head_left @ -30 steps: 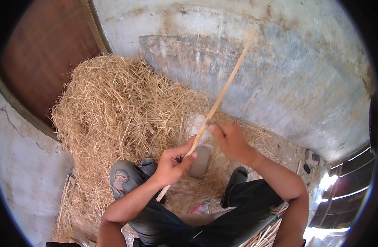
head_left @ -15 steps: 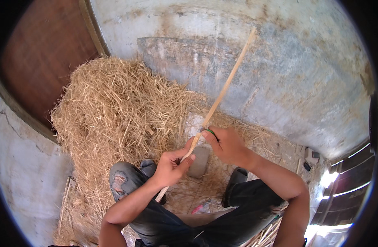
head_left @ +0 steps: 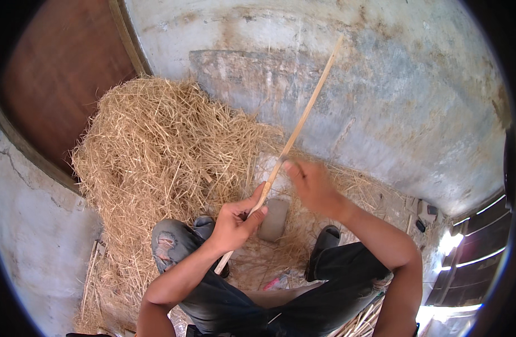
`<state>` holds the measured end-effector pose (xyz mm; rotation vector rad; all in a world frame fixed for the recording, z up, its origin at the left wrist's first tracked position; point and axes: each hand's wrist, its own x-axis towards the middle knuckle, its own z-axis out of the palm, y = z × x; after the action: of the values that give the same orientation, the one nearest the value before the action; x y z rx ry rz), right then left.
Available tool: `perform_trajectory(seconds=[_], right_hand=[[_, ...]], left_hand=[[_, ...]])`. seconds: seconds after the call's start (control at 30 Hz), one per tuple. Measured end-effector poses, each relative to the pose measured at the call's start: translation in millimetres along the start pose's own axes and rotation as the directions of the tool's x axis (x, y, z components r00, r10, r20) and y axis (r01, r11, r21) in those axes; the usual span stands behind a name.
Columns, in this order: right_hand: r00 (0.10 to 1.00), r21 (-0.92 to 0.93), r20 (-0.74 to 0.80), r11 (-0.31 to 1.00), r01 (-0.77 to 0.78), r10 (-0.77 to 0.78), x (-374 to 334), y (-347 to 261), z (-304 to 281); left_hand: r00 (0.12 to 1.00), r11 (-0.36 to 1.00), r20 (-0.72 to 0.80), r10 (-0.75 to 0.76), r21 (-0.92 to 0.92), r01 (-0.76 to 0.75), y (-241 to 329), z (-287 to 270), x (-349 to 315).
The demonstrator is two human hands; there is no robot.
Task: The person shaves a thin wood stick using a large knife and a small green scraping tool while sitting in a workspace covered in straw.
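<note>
A long, pale bamboo strip (head_left: 310,110) slants from above my lap up toward the wall. My left hand (head_left: 235,224) is closed round its lower part, thumb on top, and the lower end pokes out below the palm. Farther up the strip, my right hand (head_left: 314,188) is closed and smeared by motion. A small dark blade (head_left: 283,159), seemingly a knife's, shows at its thumb, against the strip; the handle is hidden in the fist.
A tall heap of straw-like shavings (head_left: 162,140) fills the left, beside a brown door panel (head_left: 61,78). Ahead stands a stained wall (head_left: 393,106). A grey block (head_left: 274,220) lies between my feet. Several strips (head_left: 362,320) lie under my right leg. A dark object (head_left: 419,226) sits at right.
My right hand has shifted slightly up along the strip and blurred; the green bit at its thumb no longer shows. The strip's far end has swung a little left. My left hand keeps its hold.
</note>
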<state>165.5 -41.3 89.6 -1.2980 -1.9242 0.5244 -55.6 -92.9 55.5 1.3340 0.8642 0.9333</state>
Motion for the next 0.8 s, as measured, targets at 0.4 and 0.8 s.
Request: perform_trajectory(seconds=[0.4, 0.8], right_hand=[[0.973, 0.278, 0.212, 0.949, -0.151, 0.093, -5.9, -8.0, -8.3], [0.973, 0.314, 0.199, 0.933, -0.176, 0.116, -8.4, -20.3, -3.1]], left_hand=[[0.996, 0.995, -0.002, 0.09, -0.042, -0.09, 3.7, -2.5, 3.3], [0.962, 0.897, -0.048, 0.269, 0.377, -0.232, -11.7, 1.1, 5.0]])
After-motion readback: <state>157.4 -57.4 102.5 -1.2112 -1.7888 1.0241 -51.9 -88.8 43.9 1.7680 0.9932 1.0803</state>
